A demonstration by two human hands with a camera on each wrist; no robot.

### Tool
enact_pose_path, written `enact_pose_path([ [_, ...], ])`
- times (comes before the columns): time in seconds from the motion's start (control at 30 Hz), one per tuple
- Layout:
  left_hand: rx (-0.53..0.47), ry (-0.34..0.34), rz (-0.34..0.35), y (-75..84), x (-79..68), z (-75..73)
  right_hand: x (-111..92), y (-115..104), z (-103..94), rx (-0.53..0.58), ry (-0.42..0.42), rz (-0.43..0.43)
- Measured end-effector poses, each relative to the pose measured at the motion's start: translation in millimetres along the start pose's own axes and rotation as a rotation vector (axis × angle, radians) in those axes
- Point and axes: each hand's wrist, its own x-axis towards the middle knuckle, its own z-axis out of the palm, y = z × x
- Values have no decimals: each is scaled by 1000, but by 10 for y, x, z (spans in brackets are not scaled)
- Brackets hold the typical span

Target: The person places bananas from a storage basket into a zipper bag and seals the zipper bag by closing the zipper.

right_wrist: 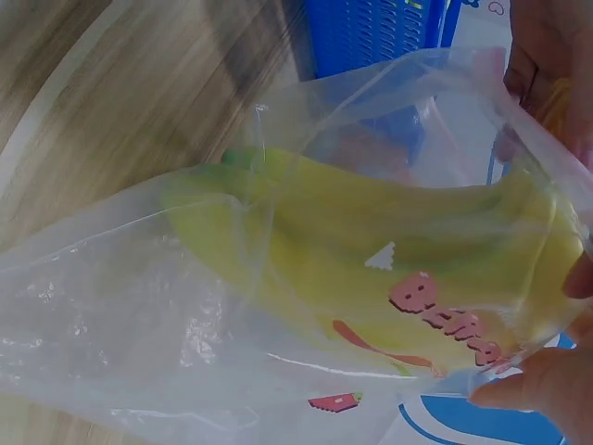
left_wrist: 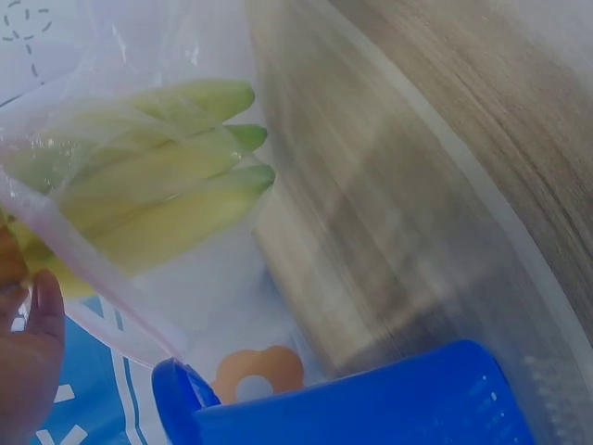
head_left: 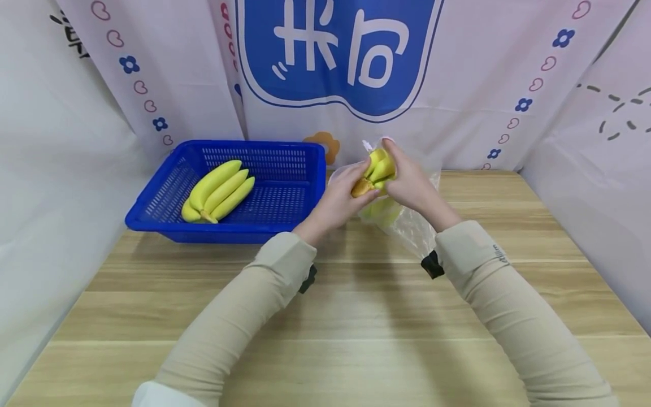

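A bunch of yellow bananas (head_left: 382, 168) with greenish tips hangs mostly inside a clear zip-lock plastic bag (right_wrist: 111, 315) with a pink edge and red print. My left hand (head_left: 335, 198) grips the bunch by its orange-brown stem end at the bag's mouth; in the left wrist view its thumb (left_wrist: 46, 301) lies against that end. On the other side, my right hand (head_left: 409, 181) holds the bag near its mouth, over the bananas. In the right wrist view its fingertips (right_wrist: 519, 389) press on the film. Part of the fingers is hidden.
A blue plastic basket (head_left: 229, 227) stands to the left on the wooden table (head_left: 366, 350), with another bunch of bananas (head_left: 218, 189) inside. Behind rises a white printed cloth (head_left: 483, 68). The basket's right end is close to my left hand.
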Motion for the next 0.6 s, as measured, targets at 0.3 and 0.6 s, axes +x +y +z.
enact_pose_path([
  [0.3, -108, -99, -1, 48, -4, 0, -5, 20, -55, 41, 21, -22],
  [0.6, -72, 9, -65, 82, 49, -22, -30, -15, -104, 53, 3, -29],
])
